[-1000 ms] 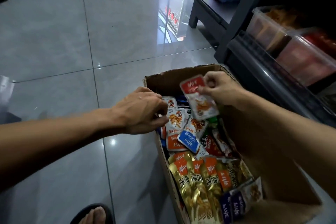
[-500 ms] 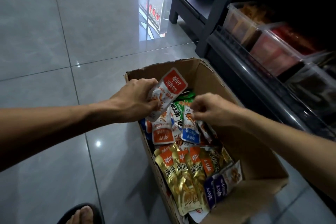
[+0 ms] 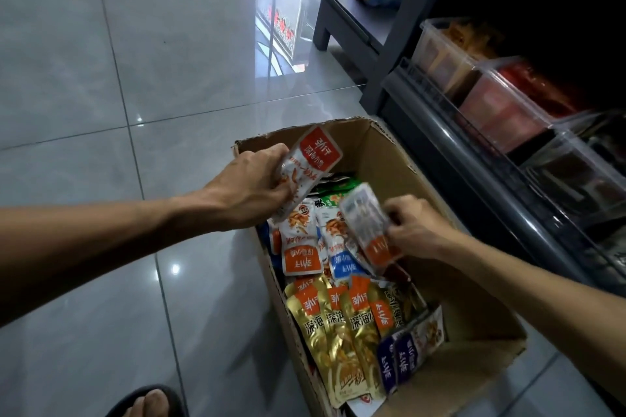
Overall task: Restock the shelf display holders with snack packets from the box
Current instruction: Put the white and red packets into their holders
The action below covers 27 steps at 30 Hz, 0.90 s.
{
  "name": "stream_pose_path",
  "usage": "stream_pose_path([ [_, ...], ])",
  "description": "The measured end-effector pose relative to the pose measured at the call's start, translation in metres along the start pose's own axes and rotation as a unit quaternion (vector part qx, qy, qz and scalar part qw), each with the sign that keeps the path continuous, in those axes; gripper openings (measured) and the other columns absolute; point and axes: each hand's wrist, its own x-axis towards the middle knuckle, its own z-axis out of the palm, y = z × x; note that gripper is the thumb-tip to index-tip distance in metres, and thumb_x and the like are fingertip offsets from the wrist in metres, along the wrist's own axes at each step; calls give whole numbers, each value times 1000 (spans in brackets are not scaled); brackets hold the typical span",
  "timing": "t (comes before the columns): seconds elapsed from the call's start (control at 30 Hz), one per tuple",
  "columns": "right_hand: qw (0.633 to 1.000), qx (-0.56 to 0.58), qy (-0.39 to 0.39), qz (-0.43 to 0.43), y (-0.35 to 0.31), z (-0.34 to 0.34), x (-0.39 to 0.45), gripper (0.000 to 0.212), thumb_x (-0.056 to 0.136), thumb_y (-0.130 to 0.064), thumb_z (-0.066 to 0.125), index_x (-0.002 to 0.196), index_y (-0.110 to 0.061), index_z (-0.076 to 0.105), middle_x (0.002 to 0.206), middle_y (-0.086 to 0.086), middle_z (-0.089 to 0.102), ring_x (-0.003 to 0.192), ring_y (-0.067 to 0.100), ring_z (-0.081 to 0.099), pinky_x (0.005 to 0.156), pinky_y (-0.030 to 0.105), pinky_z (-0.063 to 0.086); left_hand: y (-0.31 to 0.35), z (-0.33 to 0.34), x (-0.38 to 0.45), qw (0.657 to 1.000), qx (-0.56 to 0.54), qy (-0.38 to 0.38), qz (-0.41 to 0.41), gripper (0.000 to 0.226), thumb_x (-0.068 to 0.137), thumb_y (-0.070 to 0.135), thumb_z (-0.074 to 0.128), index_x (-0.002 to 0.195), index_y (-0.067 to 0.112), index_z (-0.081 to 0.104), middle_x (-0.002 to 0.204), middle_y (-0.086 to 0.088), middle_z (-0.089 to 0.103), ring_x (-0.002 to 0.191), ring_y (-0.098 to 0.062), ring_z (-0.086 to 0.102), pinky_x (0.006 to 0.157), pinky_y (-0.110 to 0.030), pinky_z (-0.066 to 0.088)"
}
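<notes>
Two packets pinched: left hand fingers, right hand fingers, above box.

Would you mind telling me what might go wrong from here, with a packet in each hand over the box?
1. The left hand holds its orange-topped packet by the lower end only; it may slip and fall to the floor.
2. The right hand pinches a blurred packet by one edge, so it could drop back into the box.
3. The shelf bins sit to the right, so mixed flavours might go into the wrong one.
</notes>
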Motion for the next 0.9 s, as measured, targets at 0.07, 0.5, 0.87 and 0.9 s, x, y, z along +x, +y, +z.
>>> stream_pose_path([
  [0.07, 982, 184, 0, -29, -14, -19, -8, 10, 94, -14, 61, 103, -12, 64, 100, 4, 72, 91, 18, 72, 76, 30, 59, 3, -1, 5, 998, -52, 18, -26, 22, 97, 19, 57, 115, 13, 46, 105, 1, 62, 93, -17, 65, 72, -25, 56],
  [0.5, 954, 280, -35, -101, -71, 0, 8, 20, 91, -24, 67, 106, -12, 62, 100, 9, 71, 82, 15, 71, 72, 28, 60, 17, -36, 11, 959, -250, 104, -87, 29, 91, 13, 64, 115, 20, 50, 102, 5, 66, 87, -11, 69, 72, -28, 61],
  [0.87, 959, -173, 8, -223, -71, 62, 73, 111, 70, -46, 84, 155, -26, 14, 148, 3, 31, 131, 25, 40, 109, 41, 38, -20, -58, -7, 958, -218, 145, -116, 33, 89, 12, 65, 117, 20, 47, 98, 10, 63, 81, -5, 66, 56, -15, 55],
  [0.9, 966, -155, 1, -208, -74, 62, 75, 113, 68, -44, 85, 154, -28, 13, 146, 4, 31, 128, 26, 42, 106, 40, 42, -22, -59, -7, 958, -217, 145, -118, 33, 89, 12, 65, 117, 20, 48, 97, 10, 63, 80, -5, 66, 55, -14, 54],
])
